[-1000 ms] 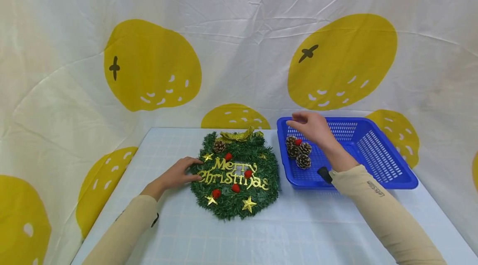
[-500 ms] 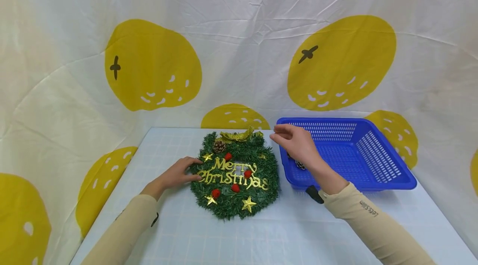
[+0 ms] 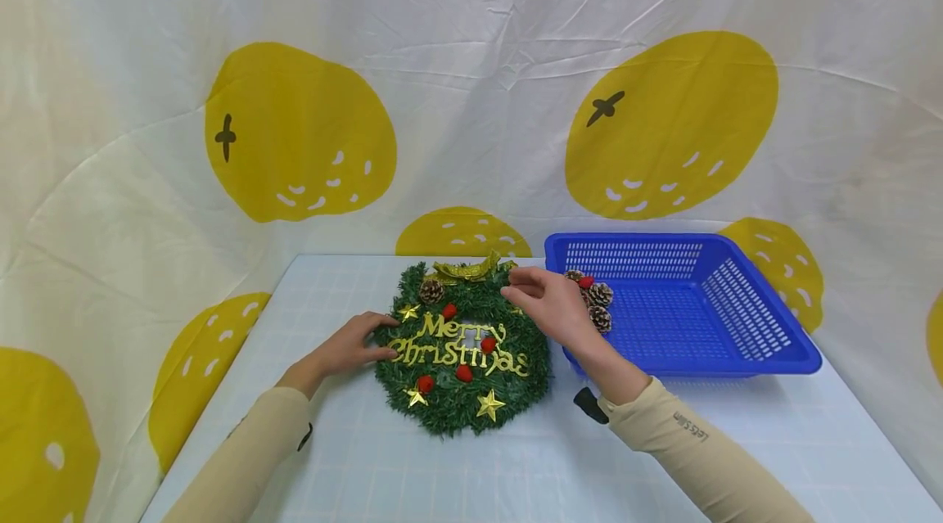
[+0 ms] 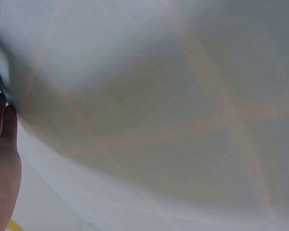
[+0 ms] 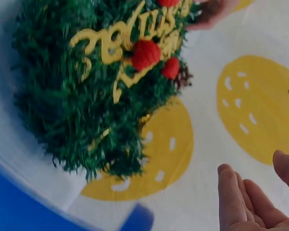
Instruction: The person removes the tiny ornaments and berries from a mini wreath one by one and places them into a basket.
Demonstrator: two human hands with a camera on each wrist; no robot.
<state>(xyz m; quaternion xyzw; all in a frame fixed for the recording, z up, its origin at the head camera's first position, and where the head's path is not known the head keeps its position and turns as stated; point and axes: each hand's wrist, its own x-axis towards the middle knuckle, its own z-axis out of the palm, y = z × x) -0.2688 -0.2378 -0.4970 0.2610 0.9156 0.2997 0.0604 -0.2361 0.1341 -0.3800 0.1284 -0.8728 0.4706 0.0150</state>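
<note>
The wreath (image 3: 453, 407) lies on the table (image 3: 412, 478), my left hand (image 3: 354, 345) at its edge, thumb apart from fingers. My right hand (image 3: 551, 308), thumb and fingers apart too, hangs near; dipping it carelessly could bump the gold bow (image 3: 466, 270) loose

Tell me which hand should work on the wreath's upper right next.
Likely the right hand: it is near that part of the wreath. The left hand is at the opposite edge, farther away.
</note>
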